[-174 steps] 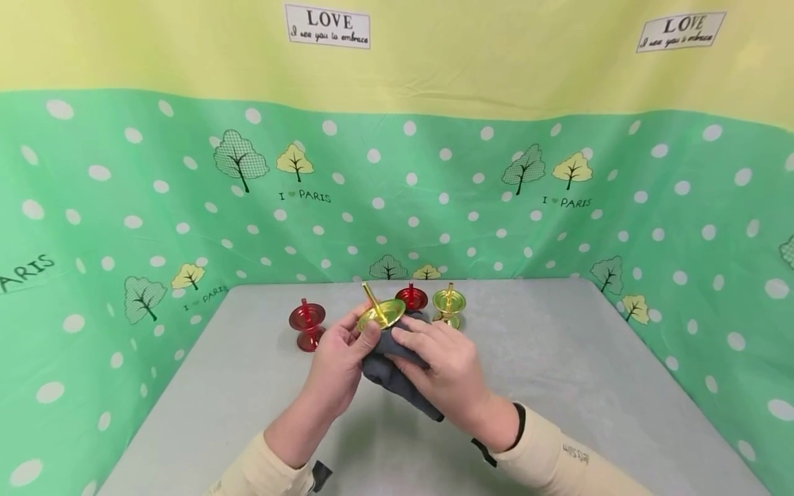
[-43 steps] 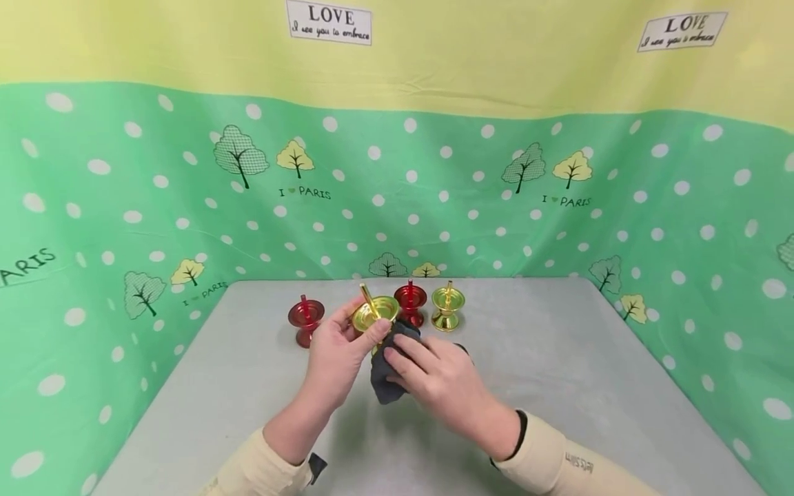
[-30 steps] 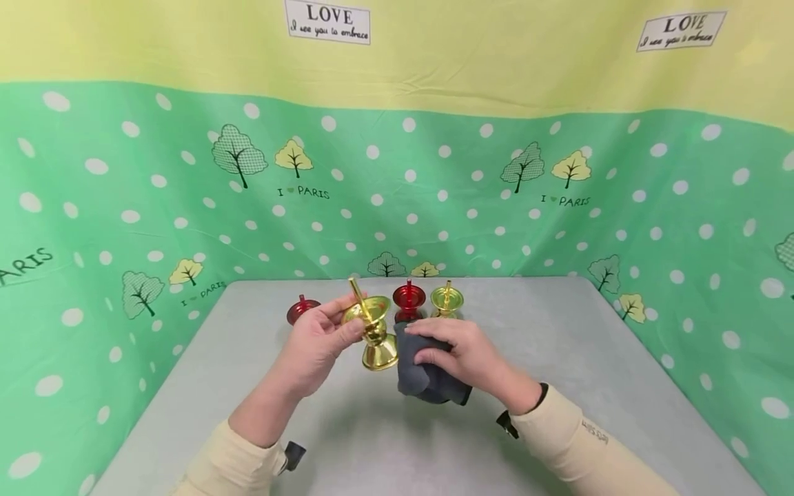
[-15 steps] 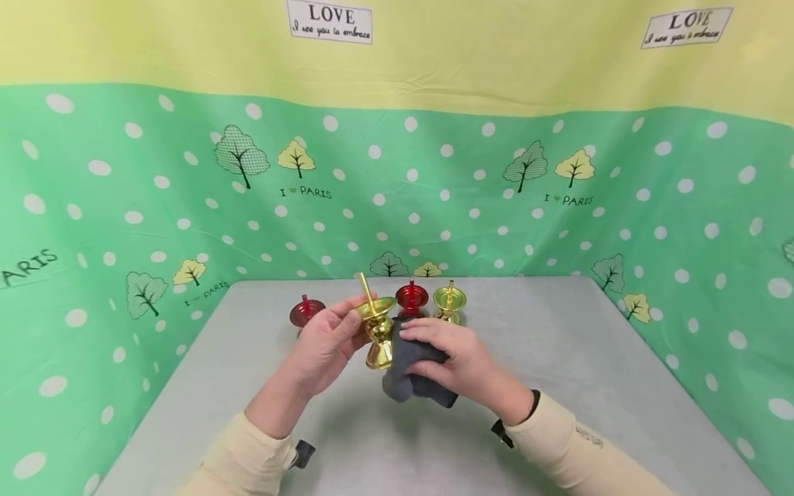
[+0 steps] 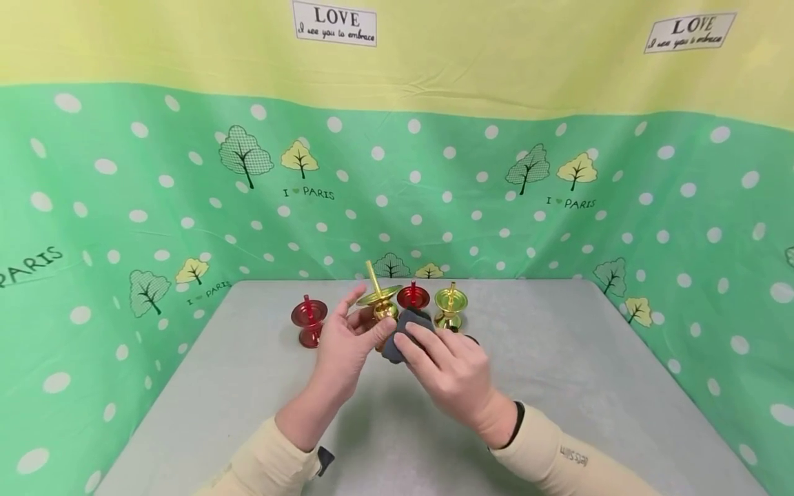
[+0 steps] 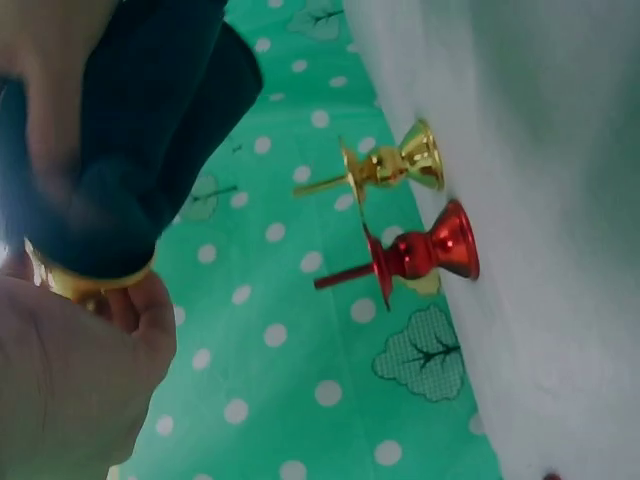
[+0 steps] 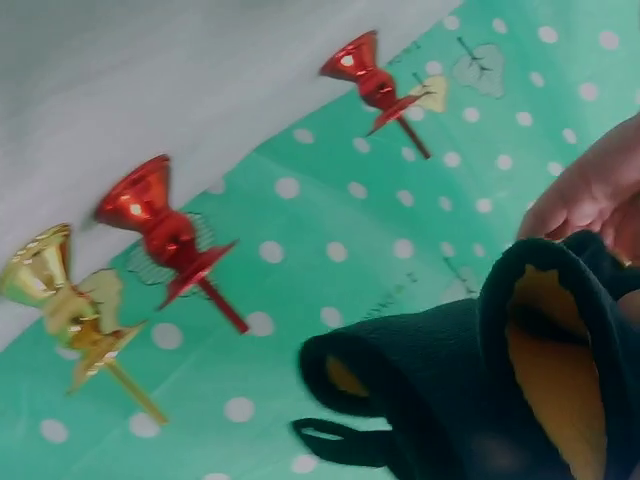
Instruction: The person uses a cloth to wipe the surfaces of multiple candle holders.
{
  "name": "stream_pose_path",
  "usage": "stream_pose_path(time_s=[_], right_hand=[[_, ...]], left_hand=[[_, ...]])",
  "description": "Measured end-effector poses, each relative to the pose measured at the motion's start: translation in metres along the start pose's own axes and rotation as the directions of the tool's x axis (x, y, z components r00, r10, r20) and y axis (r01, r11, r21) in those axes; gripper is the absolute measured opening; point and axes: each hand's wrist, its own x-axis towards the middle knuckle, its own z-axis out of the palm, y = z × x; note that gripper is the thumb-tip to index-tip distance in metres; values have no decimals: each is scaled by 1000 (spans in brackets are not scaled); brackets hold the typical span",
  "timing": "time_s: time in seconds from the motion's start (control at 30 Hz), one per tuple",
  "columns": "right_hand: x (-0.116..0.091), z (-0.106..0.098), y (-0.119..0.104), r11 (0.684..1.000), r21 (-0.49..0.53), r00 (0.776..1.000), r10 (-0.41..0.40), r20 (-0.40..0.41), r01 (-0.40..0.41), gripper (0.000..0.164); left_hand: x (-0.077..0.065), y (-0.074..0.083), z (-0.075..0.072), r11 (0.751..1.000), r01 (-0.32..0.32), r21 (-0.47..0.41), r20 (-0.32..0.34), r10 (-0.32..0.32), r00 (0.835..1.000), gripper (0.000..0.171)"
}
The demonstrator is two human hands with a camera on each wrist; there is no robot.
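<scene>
My left hand holds a shiny gold candlestick off the table, fingers and thumb around its lower part below the dish. Its thin upright rod tilts slightly left. A dark grey cloth is bunched in my right hand, whose fingers press it to the candlestick's foot from the right. The cloth hides most of that foot. In the left wrist view the cloth covers much of the candlestick, leaving a gold edge above my left hand. The right wrist view shows folds of the cloth.
One red candlestick stands on the grey table left of my hands. Another red candlestick and a gold candlestick stand behind them, partly covered by the right hand and cloth. A green dotted curtain surrounds the table.
My left hand's grip has moved from the dish rim down to the candlestick's lower part, and the candlestick is higher. My right hand has brought the cloth inward against its foot.
</scene>
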Motion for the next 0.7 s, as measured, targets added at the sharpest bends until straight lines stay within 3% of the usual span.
stream_pose_path(time_s=[0.1, 0.17, 0.23, 0.4, 0.6, 0.7], right_hand=[[2, 1, -6, 1000, 1, 1000, 24, 7, -24, 16], [1, 2, -5, 998, 57, 999, 35, 37, -37, 18], [-2, 3, 0, 988, 145, 997, 41, 67, -51, 21], [-7, 2, 12, 924, 344, 979, 116, 166, -168, 31], [-4, -1, 4, 952, 292, 987, 43, 158, -88, 33], [-4, -1, 6, 922, 353, 978, 99, 185, -160, 35]], left_hand=[[-1, 1, 1, 999, -48, -25, -20, 47, 999, 69], [0, 3, -4, 997, -69, -38, -1, 69, 998, 64], [2, 5, -10, 993, -89, -72, 56, 93, 994, 61], [5, 7, -24, 984, -82, -156, 213, 114, 970, 60], [5, 3, -23, 990, -69, -120, 232, 95, 968, 64], [3, 4, -24, 984, -91, -155, 243, 128, 962, 62]])
